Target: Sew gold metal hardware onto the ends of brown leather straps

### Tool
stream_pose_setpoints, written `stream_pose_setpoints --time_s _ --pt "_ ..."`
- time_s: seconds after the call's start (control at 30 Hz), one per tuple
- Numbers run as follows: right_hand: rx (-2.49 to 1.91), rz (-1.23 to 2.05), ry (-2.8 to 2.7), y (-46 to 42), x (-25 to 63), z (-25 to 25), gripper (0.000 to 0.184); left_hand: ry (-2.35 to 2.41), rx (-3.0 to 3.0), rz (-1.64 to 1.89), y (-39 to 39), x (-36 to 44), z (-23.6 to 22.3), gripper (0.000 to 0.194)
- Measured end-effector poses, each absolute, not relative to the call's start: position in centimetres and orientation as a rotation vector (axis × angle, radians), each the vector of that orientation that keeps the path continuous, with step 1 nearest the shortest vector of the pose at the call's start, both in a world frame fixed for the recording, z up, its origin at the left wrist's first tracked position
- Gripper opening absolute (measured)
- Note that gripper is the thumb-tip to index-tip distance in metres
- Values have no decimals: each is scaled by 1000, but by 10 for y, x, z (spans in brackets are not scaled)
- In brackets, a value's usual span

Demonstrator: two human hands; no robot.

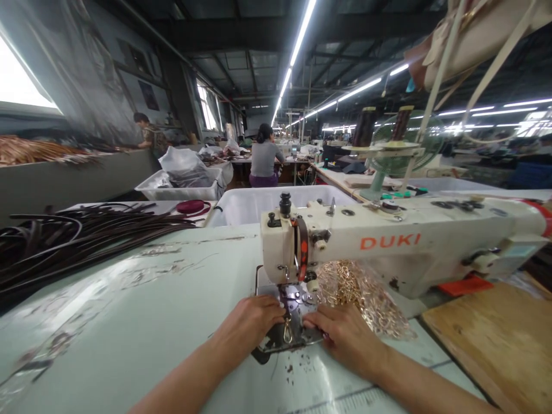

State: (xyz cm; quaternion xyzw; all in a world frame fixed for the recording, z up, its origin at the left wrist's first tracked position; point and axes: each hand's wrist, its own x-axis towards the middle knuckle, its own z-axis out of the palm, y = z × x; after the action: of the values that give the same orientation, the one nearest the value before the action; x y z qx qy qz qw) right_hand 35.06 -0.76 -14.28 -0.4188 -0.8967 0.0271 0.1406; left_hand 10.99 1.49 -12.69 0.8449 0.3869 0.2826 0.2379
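At the white sewing machine (310, 230), both hands rest low by the needle area. My left hand (254, 322) lies at the left of the metal needle plate (297, 339), its fingers pressed together and fingertips beside a gold snap hook (287, 332). The hook lies on the plate just in front of the presser foot (292, 295); a short dark piece seems to join its top end. To the right, my right hand (340, 330) has its fingers curled in over the plate's edge. Whatever either hand pinches is hidden by the fingers.
Behind my right hand, a clear bag of gold hooks (353, 293) sits under the machine arm. Dark straps (86, 236) pile at the left. A wooden board (495, 333) lies right. Beyond stand a white bin (241, 204) and a seated person (265, 158).
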Motion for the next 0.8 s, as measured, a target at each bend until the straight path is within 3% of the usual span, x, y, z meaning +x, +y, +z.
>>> stream_pose_setpoints --time_s 0.3,0.63,0.8 --pt "-1202 63 -2589 -8 348 -140 23 1033 2456 745 27 109 -127 32" --pt "-1232 68 -2609 -9 346 -137 26 1199 2491 734 35 100 -134 21" --pt "-1288 77 -2633 -11 345 -132 29 1200 2656 596 38 102 -132 26"
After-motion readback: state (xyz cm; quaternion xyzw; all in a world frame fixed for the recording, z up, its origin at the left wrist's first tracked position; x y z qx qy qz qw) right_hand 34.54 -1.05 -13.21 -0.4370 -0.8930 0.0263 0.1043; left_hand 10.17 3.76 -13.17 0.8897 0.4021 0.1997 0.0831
